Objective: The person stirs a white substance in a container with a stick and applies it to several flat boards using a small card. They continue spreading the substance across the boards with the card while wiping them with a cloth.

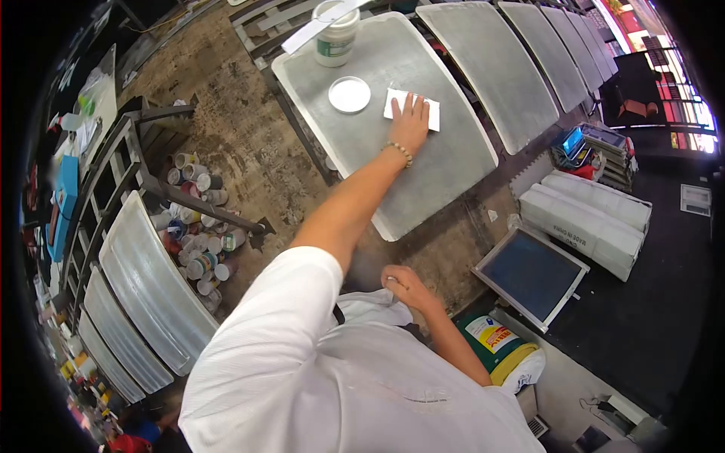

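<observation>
My left hand [411,124], a beaded bracelet at its wrist, lies flat with fingers spread on a white rectangular sheet [433,115]. The sheet rests on a grey, pale-rimmed panel [453,151]. Beside it on the panel is a round white lid or shallow dish [349,95]. Farther back stands a white tub [334,49] with a green label, and a long white strip [321,29] lies across its top. Close to my body, my right hand [405,287] is curled closed beside white cloth [374,309]; what is inside its fingers is hidden.
More grey panels [491,68] line up at the right, others [155,279] at the left. Used pots [202,260] crowd the floor. Long white cartons [581,223], a framed screen [532,275] and a green bucket [483,336] stand to my right.
</observation>
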Demonstrator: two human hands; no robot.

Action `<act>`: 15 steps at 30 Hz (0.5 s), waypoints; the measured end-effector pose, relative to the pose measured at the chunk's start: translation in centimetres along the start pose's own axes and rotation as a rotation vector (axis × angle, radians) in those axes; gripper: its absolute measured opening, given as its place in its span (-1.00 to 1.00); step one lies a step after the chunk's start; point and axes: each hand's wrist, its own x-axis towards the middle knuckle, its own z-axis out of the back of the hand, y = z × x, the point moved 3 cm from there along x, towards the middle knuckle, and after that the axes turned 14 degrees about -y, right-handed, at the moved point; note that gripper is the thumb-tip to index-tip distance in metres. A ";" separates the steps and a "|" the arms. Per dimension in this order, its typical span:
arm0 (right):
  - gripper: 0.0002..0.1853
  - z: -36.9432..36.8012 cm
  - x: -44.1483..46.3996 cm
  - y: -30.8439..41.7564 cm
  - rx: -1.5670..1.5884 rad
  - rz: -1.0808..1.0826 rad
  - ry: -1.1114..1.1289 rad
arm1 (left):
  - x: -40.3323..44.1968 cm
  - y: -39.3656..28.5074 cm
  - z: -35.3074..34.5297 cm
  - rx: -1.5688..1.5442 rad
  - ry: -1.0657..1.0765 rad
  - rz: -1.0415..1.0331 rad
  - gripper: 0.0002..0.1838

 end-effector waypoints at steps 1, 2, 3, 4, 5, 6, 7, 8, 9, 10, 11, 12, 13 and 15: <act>-0.79 0.5 -0.2 -0.4 0.010 -0.010 0.000 | -0.6 -0.3 0.8 0.020 0.034 0.002 -0.52; -0.79 0.9 -0.3 -0.9 0.034 -0.058 0.007 | -1.5 -0.7 1.8 0.041 0.070 0.000 -0.52; -0.79 1.2 -0.1 -1.3 0.055 -0.100 0.016 | -2.3 -1.0 3.0 0.056 0.121 0.004 -0.50; -0.79 1.2 0.3 -2.0 0.062 -0.100 0.022 | -3.6 -1.6 3.9 0.063 0.126 0.006 -0.50; -0.79 0.9 0.7 -2.6 0.047 -0.081 0.054 | -5.2 -2.2 5.0 0.111 0.160 0.000 -0.51; -0.78 0.5 0.9 -2.7 0.032 -0.059 0.089 | -7.0 -2.6 6.3 0.161 0.193 -0.004 -0.51; -0.78 0.3 1.2 -2.5 0.036 -0.047 0.108 | -9.4 -3.1 7.7 0.175 0.203 -0.042 -0.50; -0.77 0.0 1.9 -2.0 0.006 -0.003 0.124 | -11.4 -3.1 9.3 0.198 0.210 -0.074 -0.50; -0.76 -0.9 2.6 -1.5 -0.016 0.043 0.152 | -12.9 -2.6 11.3 0.123 0.267 -0.106 -0.47; -0.76 -1.7 2.9 -1.1 0.000 0.064 0.213 | -14.4 -1.7 13.8 0.055 0.333 -0.118 -0.44; -0.76 -2.2 3.3 -0.7 -0.027 0.053 0.250 | -16.0 -0.3 16.3 -0.014 0.380 -0.040 -0.43; -0.75 -3.0 4.7 -0.4 -0.056 0.061 0.294 | -17.0 1.6 19.0 -0.071 0.409 0.045 -0.41; -0.76 -4.0 5.4 -0.3 -0.047 0.054 0.336 | -17.7 3.7 24.0 -0.107 0.315 0.086 -0.43; -0.76 -5.9 5.9 0.3 -0.037 0.053 0.428 | -22.6 9.8 30.2 -0.113 0.248 0.326 -0.45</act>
